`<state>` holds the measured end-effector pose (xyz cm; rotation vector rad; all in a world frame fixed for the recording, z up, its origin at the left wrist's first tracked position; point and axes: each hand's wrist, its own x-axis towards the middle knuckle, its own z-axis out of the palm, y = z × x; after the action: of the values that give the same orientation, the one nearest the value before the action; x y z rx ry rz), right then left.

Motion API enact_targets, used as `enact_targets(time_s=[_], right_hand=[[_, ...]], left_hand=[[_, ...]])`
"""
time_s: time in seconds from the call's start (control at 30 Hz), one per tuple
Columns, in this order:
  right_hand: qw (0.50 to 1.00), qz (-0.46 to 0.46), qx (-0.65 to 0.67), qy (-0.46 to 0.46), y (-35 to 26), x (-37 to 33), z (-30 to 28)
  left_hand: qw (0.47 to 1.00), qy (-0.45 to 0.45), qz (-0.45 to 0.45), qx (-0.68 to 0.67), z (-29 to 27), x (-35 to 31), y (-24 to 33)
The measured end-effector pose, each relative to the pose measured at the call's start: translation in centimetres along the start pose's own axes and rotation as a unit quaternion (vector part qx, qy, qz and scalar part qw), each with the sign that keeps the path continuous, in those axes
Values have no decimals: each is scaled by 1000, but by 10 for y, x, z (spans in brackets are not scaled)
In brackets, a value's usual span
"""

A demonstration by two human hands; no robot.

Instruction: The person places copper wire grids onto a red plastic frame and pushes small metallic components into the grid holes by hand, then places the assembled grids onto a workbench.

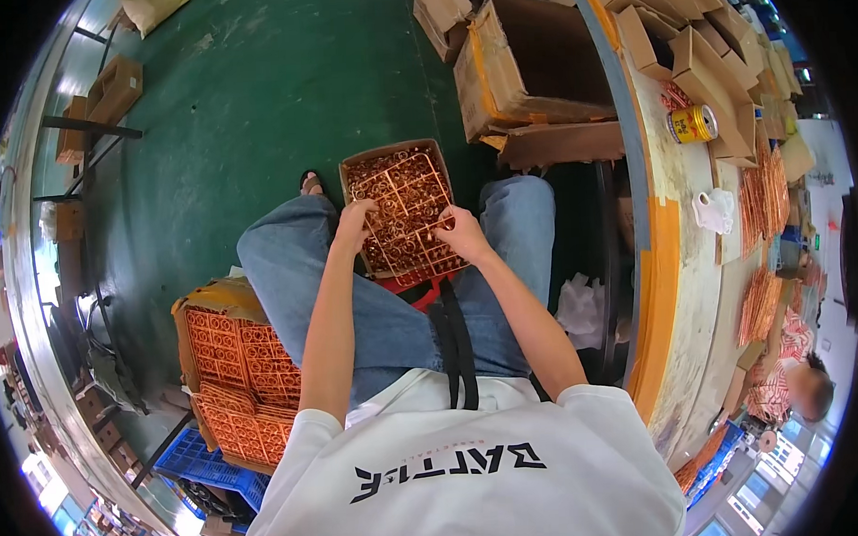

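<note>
Between my knees a cardboard box [347, 165] holds many loose copper-coloured small parts, some of them ring-shaped. Over it lies a tilted copper-coloured grid frame [388, 186] with thin bars and small ring parts. My left hand [356, 223] is closed at the frame's left edge, the fingertips partly hidden. At its right side my right hand [462, 235] is closed, thumb and fingers pinched together on the frame. Whether a small loose part is also in those fingers is too small to make out.
A carton [187, 319] of stacked orange grid sheets stands left of my leg, above a blue crate [195, 456]. On the right runs a long workbench [681, 306] with a yellow can [692, 124] and frame stacks [759, 306]. Another person [783, 388] sits beyond it. A large carton [479, 87] stands ahead.
</note>
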<state>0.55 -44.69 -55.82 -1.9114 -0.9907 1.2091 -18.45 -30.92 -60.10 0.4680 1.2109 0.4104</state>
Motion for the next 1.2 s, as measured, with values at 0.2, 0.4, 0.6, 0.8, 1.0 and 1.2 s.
enact_targets(time_s=[0.2, 0.4, 0.6, 0.8, 1.0, 1.2], right_hand=[[996, 47, 55, -62, 17, 8, 12], [954, 113, 262, -91, 4, 5, 9], [944, 137, 270, -130, -1, 6, 9], [965, 122, 204, -110, 7, 11, 13], [920, 207, 300, -142, 4, 21, 11], [956, 117, 233, -137, 6, 30, 16]], left_hand=[[989, 0, 80, 123, 0, -2, -9], [991, -84, -58, -87, 1, 0, 7], [999, -29, 10, 43, 4, 1, -7], [988, 1, -84, 131, -12, 29, -14], [976, 59, -148, 148, -3, 14, -6], [996, -85, 23, -19, -38, 40, -15]])
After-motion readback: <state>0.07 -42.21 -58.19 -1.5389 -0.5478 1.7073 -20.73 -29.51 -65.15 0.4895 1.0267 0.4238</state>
